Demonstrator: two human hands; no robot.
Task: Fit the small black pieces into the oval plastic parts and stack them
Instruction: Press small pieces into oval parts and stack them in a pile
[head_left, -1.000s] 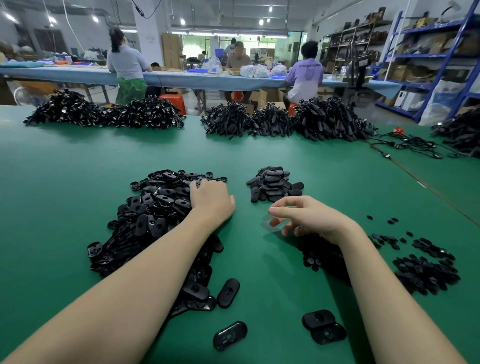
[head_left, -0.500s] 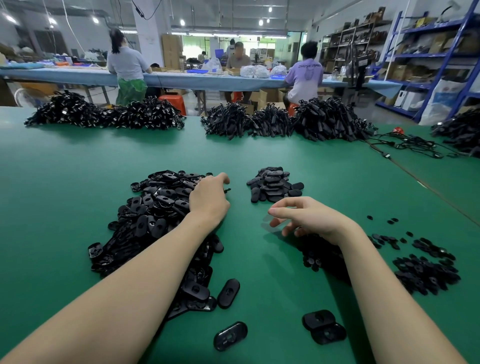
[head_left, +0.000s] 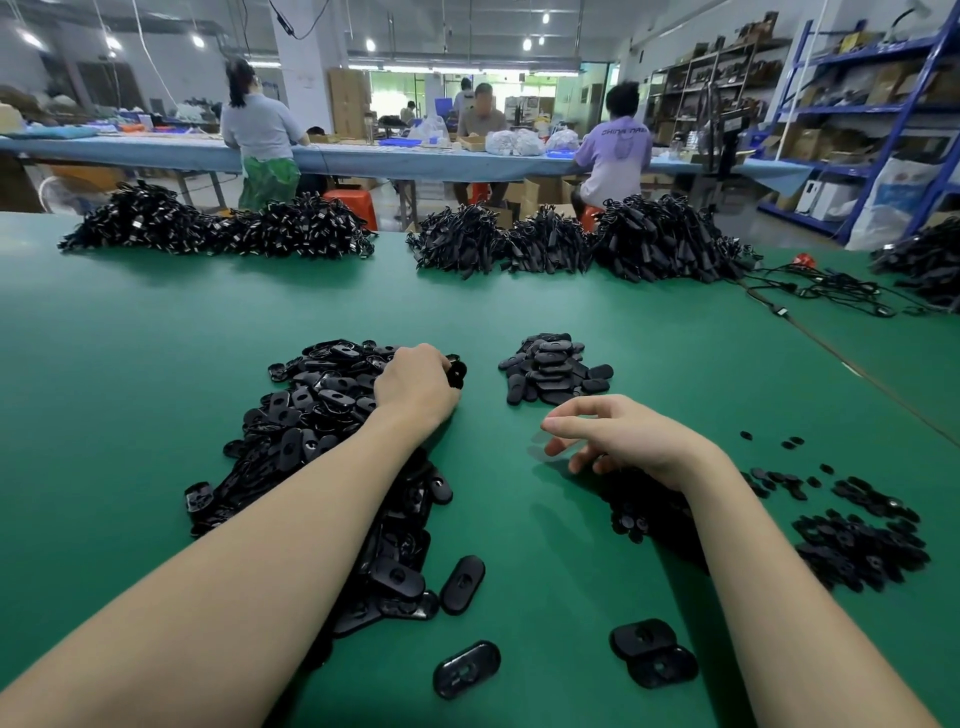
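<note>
In the head view, the left hand (head_left: 415, 387) sits at the centre of the frame on the big heap of oval plastic parts (head_left: 317, 415), fingers curled round one oval part (head_left: 456, 373) at the heap's right edge. The right hand (head_left: 623, 436) hovers right of centre, fingers loosely spread and empty, above the small black pieces (head_left: 857, 540) scattered lower right. To do this step well, I judge the left should lift its oval hollow side up while the right pinches one small piece, then add it to the finished stack (head_left: 553, 369) above.
</note>
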